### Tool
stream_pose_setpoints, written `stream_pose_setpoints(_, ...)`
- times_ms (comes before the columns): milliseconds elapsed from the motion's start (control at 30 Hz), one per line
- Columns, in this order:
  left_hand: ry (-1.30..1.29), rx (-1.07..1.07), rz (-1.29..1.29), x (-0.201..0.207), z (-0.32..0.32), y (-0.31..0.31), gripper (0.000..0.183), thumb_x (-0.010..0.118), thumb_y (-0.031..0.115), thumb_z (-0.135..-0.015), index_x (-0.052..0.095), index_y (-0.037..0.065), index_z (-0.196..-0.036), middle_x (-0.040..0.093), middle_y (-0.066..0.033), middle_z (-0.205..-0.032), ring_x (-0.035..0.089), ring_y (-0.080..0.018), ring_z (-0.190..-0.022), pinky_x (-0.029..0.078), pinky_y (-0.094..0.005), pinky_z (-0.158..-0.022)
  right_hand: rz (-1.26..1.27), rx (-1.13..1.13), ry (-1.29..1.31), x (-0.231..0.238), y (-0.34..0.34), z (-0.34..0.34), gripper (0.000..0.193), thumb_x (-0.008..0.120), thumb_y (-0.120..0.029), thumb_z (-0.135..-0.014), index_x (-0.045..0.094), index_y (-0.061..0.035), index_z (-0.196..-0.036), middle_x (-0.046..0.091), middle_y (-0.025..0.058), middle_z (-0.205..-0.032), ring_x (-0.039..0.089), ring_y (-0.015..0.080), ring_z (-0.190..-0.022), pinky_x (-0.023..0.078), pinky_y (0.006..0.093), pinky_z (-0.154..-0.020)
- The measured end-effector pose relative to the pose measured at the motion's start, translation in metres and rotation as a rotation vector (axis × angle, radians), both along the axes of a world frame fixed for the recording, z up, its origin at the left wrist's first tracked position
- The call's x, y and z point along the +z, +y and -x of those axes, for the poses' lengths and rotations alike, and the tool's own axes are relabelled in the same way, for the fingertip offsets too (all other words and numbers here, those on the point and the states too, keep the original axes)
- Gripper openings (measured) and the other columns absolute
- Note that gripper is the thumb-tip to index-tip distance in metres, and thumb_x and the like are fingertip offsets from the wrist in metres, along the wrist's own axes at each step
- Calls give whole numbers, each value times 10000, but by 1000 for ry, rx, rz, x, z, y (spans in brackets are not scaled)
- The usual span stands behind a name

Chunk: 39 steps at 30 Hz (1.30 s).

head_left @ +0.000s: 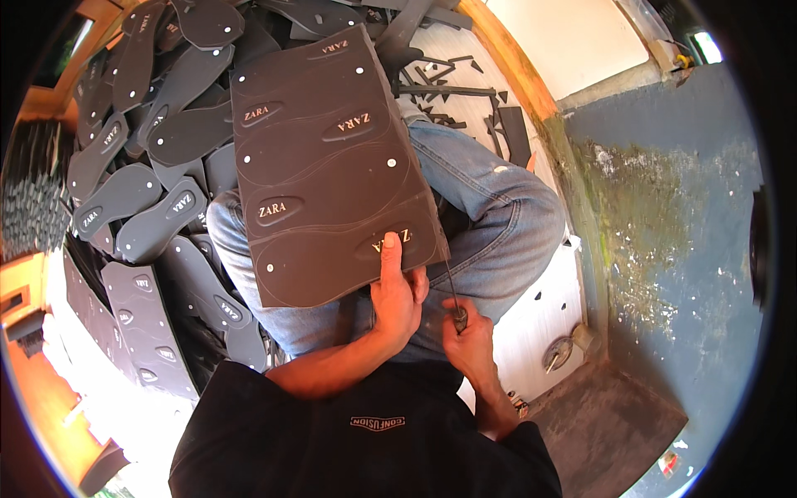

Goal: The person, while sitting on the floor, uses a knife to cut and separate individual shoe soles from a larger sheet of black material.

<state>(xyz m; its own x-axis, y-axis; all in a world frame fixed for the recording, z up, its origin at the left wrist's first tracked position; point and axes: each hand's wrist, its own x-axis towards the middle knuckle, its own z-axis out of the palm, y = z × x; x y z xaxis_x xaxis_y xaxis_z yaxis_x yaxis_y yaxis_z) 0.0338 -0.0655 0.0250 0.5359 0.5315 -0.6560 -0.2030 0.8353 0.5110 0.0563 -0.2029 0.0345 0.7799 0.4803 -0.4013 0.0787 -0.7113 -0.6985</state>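
Observation:
A dark brown sheet marked with several sandal-sole outlines and white dots lies tilted across my jeans-clad legs. My left hand grips its near edge, the thumb on top and the fingers underneath. In my right hand is a knife, held by its dark handle. Its thin blade reaches up to the sheet's near right corner; whether the tip is in the material I cannot tell.
Cut soles are heaped at the far left, with more marked sheets nearer. Dark offcuts litter the floor at the far right. A blue wall stands on the right, with a round metal disc and a brown board nearby.

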Motion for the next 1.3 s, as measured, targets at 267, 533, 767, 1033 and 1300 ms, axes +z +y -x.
stream_pose_setpoints(267,-70,-23,-34,3,1,2,371,459,466,-944,503,124,-807,407,19,-505,326,-71,-389,251,-220,-396,2,-19,-68,-6,-2,7,127,576,-36,-776,587,-16,-901,582,176,-592,611,352,-559,466,404,-512)
stream_pose_setpoints(533,-194,-92,-63,-9,11,21,328,436,419,-963,511,118,-856,391,30,-501,297,-65,-397,240,-218,-410,9,-16,-127,-15,23,8,62,592,-39,-764,561,-27,-816,576,198,-597,595,389,-578,461,440,-520)
stream_pose_setpoints(767,-219,-82,-55,-15,12,31,312,449,410,-959,512,115,-876,388,33,-496,298,-60,-403,252,-215,-432,-2,-26,-205,-31,45,8,61,605,-43,-757,563,-24,-796,581,200,-599,592,402,-589,458,466,-531)
stream_pose_setpoints(1033,-271,-108,-39,-21,17,34,284,440,378,-967,509,117,-878,389,33,-494,292,-59,-395,260,-210,-448,-3,21,-203,-33,64,-10,64,600,-58,-764,562,-11,-786,589,222,-624,589,431,-626,452,496,-561)
stream_pose_setpoints(1300,-316,-107,-38,-27,21,37,278,439,378,-966,516,116,-912,383,35,-487,295,-59,-393,259,-215,-443,38,71,-138,-33,90,-31,135,601,-68,-751,580,30,-841,609,258,-694,593,452,-716,463,494,-663)
